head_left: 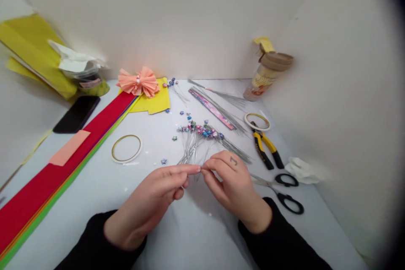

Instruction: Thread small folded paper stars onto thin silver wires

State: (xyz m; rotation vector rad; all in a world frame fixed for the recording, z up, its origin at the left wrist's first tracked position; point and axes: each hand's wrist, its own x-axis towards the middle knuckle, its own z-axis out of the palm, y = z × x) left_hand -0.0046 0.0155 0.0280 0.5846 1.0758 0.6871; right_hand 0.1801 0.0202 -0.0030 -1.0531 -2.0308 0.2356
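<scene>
My left hand [161, 185] has its index finger stretched out, with the thumb pressed against it and the other fingers curled. At that fingertip, my right hand [229, 181] pinches with thumb and index finger. Anything between the fingertips is too small to make out. Just beyond them lies a bunch of thin wire stems [191, 147] topped with small folded paper stars [202, 128] in blue, pink and purple. Loose stars lie nearby, among them a green star [174, 138] and a bluish star [163, 161].
Scissors [284, 194], pliers [267, 147], a tape roll [257, 122] and crumpled tissue [303, 171] lie right. Another tape roll [126, 149], coloured paper strips [69, 164], a phone [76, 114] and a peach paper bow [139, 81] are left. A cup [267, 76] stands at the back.
</scene>
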